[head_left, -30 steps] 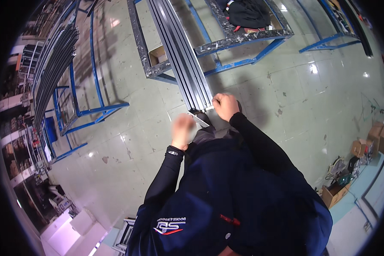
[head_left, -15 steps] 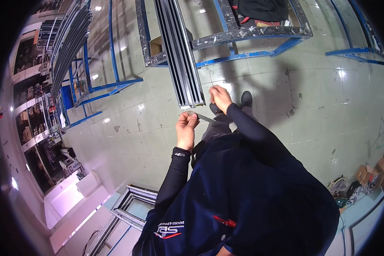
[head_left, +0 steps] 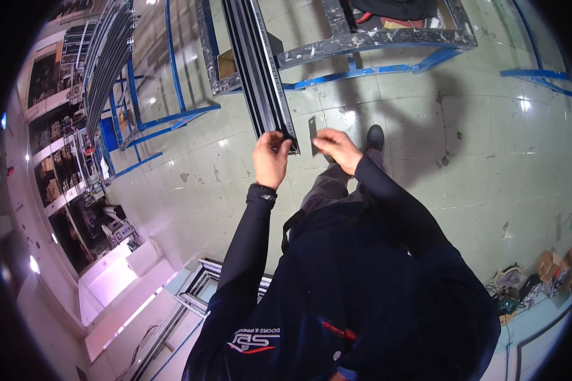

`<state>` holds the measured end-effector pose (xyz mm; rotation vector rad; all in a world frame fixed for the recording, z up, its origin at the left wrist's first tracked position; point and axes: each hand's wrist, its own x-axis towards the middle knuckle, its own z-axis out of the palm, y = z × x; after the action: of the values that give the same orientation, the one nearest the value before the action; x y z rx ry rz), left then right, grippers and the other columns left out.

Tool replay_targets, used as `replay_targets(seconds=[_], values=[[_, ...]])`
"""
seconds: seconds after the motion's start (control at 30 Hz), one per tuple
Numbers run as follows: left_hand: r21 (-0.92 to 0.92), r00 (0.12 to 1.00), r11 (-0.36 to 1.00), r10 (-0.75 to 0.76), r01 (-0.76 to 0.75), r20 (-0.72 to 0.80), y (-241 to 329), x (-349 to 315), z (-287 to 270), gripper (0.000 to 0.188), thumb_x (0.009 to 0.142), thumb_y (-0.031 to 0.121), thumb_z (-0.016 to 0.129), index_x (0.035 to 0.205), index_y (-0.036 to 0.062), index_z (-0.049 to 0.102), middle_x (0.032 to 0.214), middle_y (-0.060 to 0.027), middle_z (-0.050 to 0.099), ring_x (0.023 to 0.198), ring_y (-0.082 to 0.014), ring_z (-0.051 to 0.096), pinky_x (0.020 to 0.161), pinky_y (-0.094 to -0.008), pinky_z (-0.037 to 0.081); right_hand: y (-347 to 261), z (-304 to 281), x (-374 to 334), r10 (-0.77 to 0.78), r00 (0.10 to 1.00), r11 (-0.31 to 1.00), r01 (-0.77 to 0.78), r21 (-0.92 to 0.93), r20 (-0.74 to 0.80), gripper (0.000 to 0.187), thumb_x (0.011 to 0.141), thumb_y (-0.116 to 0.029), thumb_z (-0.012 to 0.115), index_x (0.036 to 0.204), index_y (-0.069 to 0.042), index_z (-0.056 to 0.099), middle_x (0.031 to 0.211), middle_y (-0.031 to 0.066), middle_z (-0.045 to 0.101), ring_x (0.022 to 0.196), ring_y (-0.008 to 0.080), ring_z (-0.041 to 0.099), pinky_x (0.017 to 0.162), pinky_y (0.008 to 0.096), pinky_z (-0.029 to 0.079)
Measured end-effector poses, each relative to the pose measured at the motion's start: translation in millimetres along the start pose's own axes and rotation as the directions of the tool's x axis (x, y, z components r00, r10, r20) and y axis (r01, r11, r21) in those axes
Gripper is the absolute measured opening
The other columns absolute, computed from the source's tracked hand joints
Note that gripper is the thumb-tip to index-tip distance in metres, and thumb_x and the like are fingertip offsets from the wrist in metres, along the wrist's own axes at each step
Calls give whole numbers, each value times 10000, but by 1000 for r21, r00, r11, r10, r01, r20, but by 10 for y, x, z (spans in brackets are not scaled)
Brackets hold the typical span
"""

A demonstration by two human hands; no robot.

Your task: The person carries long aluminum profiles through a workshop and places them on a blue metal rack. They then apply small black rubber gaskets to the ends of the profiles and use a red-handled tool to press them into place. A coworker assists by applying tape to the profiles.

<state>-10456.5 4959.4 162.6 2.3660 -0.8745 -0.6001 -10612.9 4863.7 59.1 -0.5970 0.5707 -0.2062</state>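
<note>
A long aluminium profile, silver with dark grooves, runs from the far edge toward me, its near end overhanging the frame bench. My left hand is closed at that near end, fingers curled over the profile and thumb against its end. What lies under the fingertips is hidden. Just right of the profile end, my right hand pinches a thin flat dark metal strip. The strip points away from me, with a small hole near its far tip, and stands apart from the profile.
The paint-spattered bench frame with blue legs stands ahead, a black cloth bundle on it. Long dark profiles fill a blue rack at left. Framed panels lie behind my left arm. Cardboard boxes are at right.
The metal strip has passed from my left hand to my right and now points away from me. My left hand has moved forward onto the profile's end.
</note>
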Motion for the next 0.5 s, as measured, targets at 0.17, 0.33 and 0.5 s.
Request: replay_targets(seconds=[0.17,0.33,0.5], values=[[-3,961,996,-84,86,-262,-34,-293,324,287,796,145,793,922,-5,583,816,-89,651,736,-172,636,697,-311,518,-68,76,425,-282,956,888,230,-397,-76,196,890,-139,681,1008,14,654,897,56,704,809,103,640,729,261,499],[33,877,995,-68,95,-475,-97,-558,638,320,769,140,792,985,22,588,933,-103,616,876,-259,612,767,-372,491,-235,-16,392,-283,959,746,212,-632,-12,159,874,-144,676,914,8,656,802,92,690,720,122,620,689,283,497],[160,772,985,49,68,-634,-126,-454,902,288,790,165,760,1005,43,612,930,-119,613,902,-324,563,814,-427,450,-395,-1051,-303,-272,960,433,60,-900,-66,285,885,-263,698,829,3,609,784,129,670,717,183,601,685,358,473]])
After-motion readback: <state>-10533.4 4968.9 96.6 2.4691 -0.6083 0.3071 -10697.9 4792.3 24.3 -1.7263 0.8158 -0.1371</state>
